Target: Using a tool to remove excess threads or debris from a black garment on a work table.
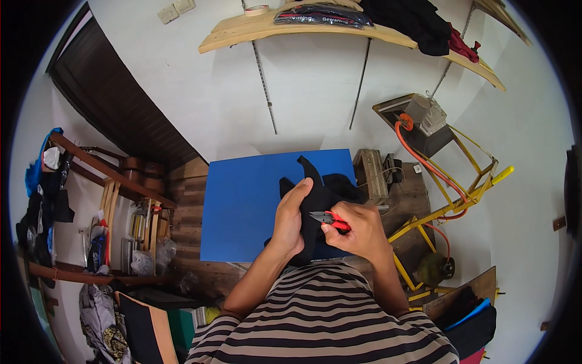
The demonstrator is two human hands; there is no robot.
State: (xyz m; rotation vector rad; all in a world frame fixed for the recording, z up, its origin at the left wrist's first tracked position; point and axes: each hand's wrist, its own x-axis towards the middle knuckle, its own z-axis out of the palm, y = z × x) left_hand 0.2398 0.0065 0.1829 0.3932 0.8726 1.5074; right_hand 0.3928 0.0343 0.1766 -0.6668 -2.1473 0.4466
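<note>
My left hand grips a piece of black fabric, its thumb lying along the cloth near the raised upper end. Closed round the red handles of small thread snips is my right hand. Their dark pointed blades lie against or just over the fabric, aimed toward my left hand; whether they touch it I cannot tell. More black cloth rests behind on the right part of the blue tabletop. The left fingers are partly hidden behind the fabric.
A wooden box-like stand adjoins the table's right edge. Further right are a yellow metal frame with an orange hose and a green gas cylinder. A wooden wall shelf holds clothes and packets. Cluttered racks stand at left.
</note>
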